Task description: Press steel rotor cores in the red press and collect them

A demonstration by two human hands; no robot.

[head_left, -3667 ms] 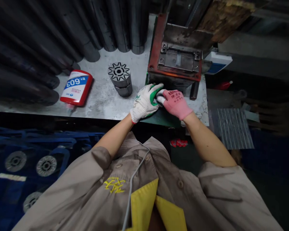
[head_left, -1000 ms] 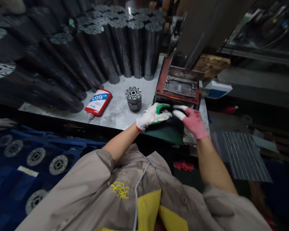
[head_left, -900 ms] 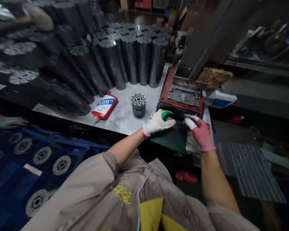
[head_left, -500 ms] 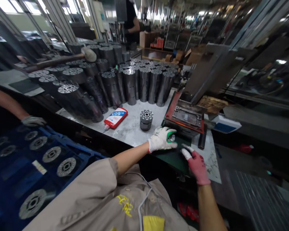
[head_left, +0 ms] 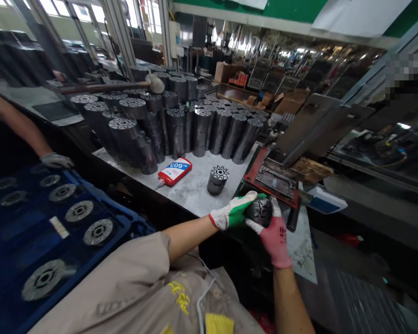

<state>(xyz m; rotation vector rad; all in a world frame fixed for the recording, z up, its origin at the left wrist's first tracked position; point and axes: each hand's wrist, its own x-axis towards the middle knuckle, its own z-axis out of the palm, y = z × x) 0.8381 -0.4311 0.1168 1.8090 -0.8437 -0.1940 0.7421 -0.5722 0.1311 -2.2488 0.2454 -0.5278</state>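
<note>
Between my two gloved hands is a dark, cylindrical motor rotor core, its star-slotted end point(head_left: 259, 211) facing up toward me. My left hand point(head_left: 235, 212), in a white and green glove, closes on its left side. From the right, my right hand point(head_left: 276, 237), in a pink glove with whitish fingertips, wraps the same core. Behind my left hand another short rotor core point(head_left: 217, 186) stands upright on the grey worktop point(head_left: 195, 199). A red and white bottle point(head_left: 176, 171) marked 603 lies to its left.
Tall stacks of rotor cores point(head_left: 199, 132) fill the back of the worktop, with a mallet point(head_left: 155, 83) lying over them. A red-framed fixture point(head_left: 275, 178) sits beyond my hands. At left, a co-worker's gloved hand point(head_left: 57, 160) rests by a blue crate point(head_left: 125, 221) of rotors.
My left hand has lifted the rotor core and turned it. My right hand, apart from it before, has come in and gripped it too. The camera view has shifted.
</note>
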